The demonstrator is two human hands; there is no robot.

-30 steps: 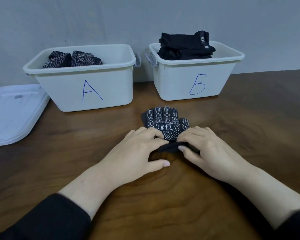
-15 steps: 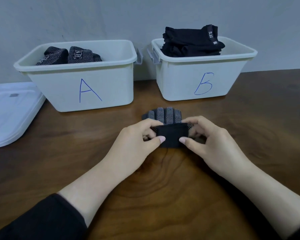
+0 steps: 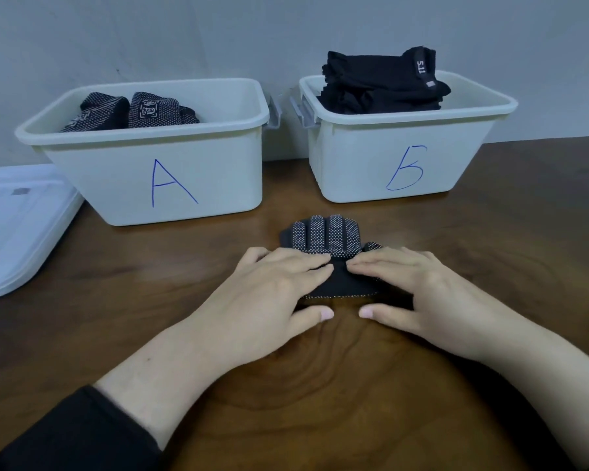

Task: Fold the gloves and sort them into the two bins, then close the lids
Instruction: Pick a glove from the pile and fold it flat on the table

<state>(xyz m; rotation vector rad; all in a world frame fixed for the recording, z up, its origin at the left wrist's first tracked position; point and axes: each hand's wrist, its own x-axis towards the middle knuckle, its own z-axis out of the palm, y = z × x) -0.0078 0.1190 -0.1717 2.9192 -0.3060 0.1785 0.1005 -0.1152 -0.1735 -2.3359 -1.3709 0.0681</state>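
Both grips lie flat with straight fingers, pressing down on the dotted glove [image 3: 325, 237]: the left hand [image 3: 269, 294] covers its 9 o'clock side, the right hand [image 3: 419, 294] its 3 o'clock side, and the fingertips of the two nearly meet over the folded cuff. Neither hand curls round the cloth; the thumbs rest on the table [image 3: 320, 402] at the glove's 6 o'clock edge.

That dark wooden table fills the view from the middle down to 6 o'clock. At 9 o'clock on it lies a white lid [image 3: 17, 226], flat, its near corner just beside bin A [image 3: 184, 185]. Bin A stands at about 11 o'clock from the hands, open, with a blue letter A on its front wall. Bin B [image 3: 405, 158] stands at about 1 o'clock, open too, marked with a blue B; the two bins are near each other, their clear side latches almost touching.

A stack of plain black gloves [image 3: 381, 83] rises above the rim of bin B, with a small label showing on top. Folded dotted gloves [image 3: 133, 110] sit at the 9 o'clock end of bin A, below its rim.

The glove under the hands lies between the bins and the person, its cuff folded up over the palm, its dotted fingers pointing to 12 o'clock.
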